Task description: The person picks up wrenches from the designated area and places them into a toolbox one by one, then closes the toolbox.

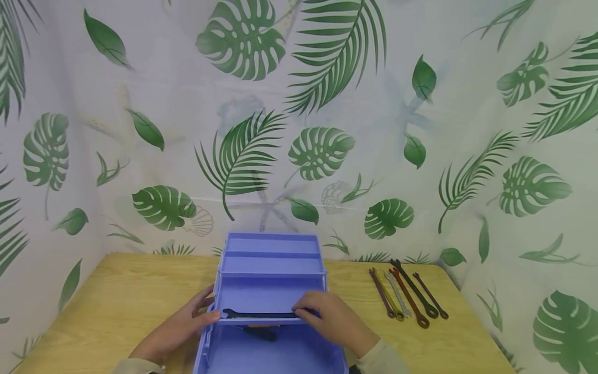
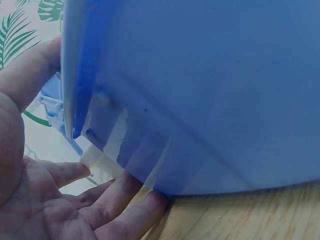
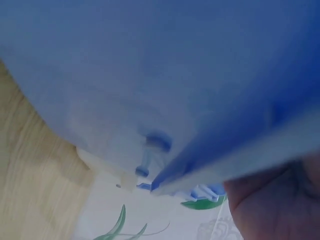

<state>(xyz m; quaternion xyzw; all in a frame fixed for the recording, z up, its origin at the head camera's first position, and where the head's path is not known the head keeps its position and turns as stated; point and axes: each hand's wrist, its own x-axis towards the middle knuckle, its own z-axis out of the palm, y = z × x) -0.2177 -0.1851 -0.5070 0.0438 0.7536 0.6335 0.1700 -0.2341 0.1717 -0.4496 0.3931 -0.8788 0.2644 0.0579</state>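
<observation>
A blue plastic toolbox [image 1: 271, 297] stands open on the table, its trays raised in steps at the back. Along the front of the lower tray lies a black wrench [image 1: 261, 315], its open jaw to the left. My right hand [image 1: 334, 318] pinches the wrench's right end between thumb and fingers. My left hand [image 1: 179, 327] rests against the box's left side, thumb at the tray's front corner. In the left wrist view its fingers [image 2: 120, 205] extend loosely along the blue wall. Down in the box's bottom is a dark tool [image 1: 261, 333], partly hidden under the tray.
To the right, several wrenches lie side by side on the wooden table [image 1: 149, 285], among them a red wrench [image 1: 411, 298], a silver wrench [image 1: 398, 295] and a long black wrench [image 1: 416, 291]. A leaf-printed cloth [image 1: 355, 156] hangs behind and at both sides.
</observation>
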